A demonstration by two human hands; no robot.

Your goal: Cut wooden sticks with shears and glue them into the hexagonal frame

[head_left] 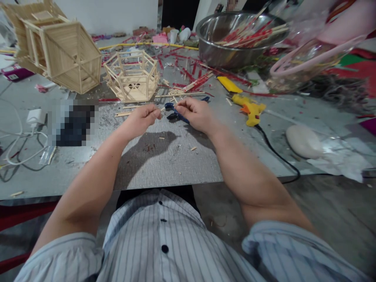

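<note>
My left hand (143,119) is closed in a pinch on a short, pale wooden stick (162,110), whose end shows past the fingertips. Just to its right, my right hand (195,112) is also closed, thumb against fingers. What it pinches, if anything, I cannot make out. Blue-handled pliers (171,116) are partly hidden behind and below the right hand; whether they lie on the table or touch the fingers is unclear. Behind my hands stands an open six-sided stick frame (143,92). Loose wooden sticks (123,114) lie between that frame and my left hand.
A larger stick-built model (69,55) rests tilted at the left, above a white charger (37,117) with cables. On the right are a yellow glue gun (249,109), a metal bowl (211,53) with red-and-pale sticks, a pink-handled basket (289,80) and a pale rounded object (302,141).
</note>
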